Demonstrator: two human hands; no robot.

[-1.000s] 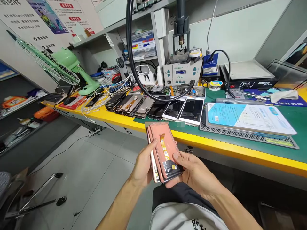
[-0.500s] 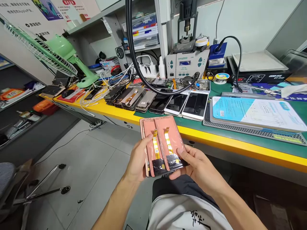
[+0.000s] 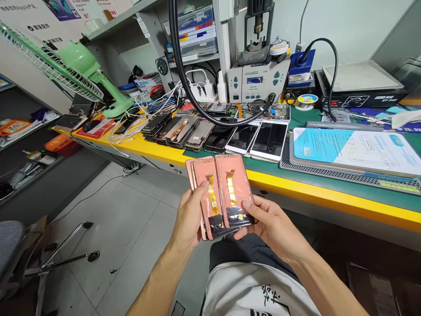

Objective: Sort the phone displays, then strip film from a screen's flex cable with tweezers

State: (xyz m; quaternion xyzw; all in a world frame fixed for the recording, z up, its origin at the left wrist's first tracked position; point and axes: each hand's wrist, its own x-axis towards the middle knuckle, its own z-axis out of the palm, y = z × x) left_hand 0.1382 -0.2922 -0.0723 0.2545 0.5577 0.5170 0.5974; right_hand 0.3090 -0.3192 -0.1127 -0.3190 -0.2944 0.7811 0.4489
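**Where two pink-backed panels overlap, each of my hands pinches one side**

Looking forward and down from my head, I see the right-hand panel (image 3: 241, 184) and the left-hand panel (image 3: 202, 169) held over my lap, just short of the worktop (image 3: 296, 188). Their long axes run from my lap towards the worktop, the far ends leaning a little left. The right-hand one lies partly over its neighbour, its lower outer corner in my right hand (image 3: 272, 219), which is clearly the nearer grip to it; my right thumb (image 3: 253, 208) presses on its face. My left hand (image 3: 189, 215) pinches the left-hand panel along its outer side, with my left thumb (image 3: 200, 191) beside the yellow ribbon (image 3: 213, 202). Beyond the far ends, the white-framed phones (image 3: 269, 139) lie on the worktop, apart from what I hold.

At the left, another panel edge (image 3: 190, 166) peeps out, so I can't count the layers underneath. My fingers below are mostly hidden by the stack and my palms, and the panels' undersides face away from me. Glare blurs the wrapping near the black lower ends. A black hose (image 3: 179, 66) crosses in front of the parts tray (image 3: 283, 115), hiding some of it.
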